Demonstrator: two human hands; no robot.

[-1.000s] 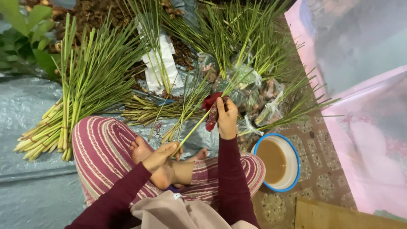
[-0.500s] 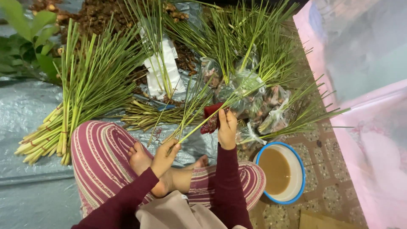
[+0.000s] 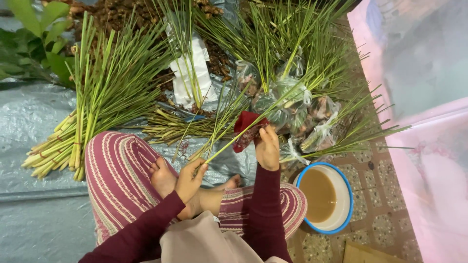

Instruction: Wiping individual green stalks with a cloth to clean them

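I sit cross-legged in striped trousers. My left hand [image 3: 191, 176] pinches the thick lower end of a long green lemongrass stalk [image 3: 243, 136] just above my bare foot. The stalk slants up and to the right. My right hand [image 3: 267, 147] holds a dark red cloth [image 3: 245, 130] wrapped against the stalk's middle. Both arms wear maroon sleeves.
A big bundle of lemongrass [image 3: 92, 102] lies on the grey tarp [image 3: 39, 214] at left. More stalks fan out at the top, over tied clear plastic bags [image 3: 302, 114]. A blue-rimmed bowl of brown water [image 3: 323, 197] stands on the tiled floor at right. A pink sheet [image 3: 419, 122] hangs beyond.
My left hand has kept its pinch on the stalk's base. My right hand with the red cloth has stayed around the stalk's middle; any slide along it is too slight to tell. The camera shifted a little.
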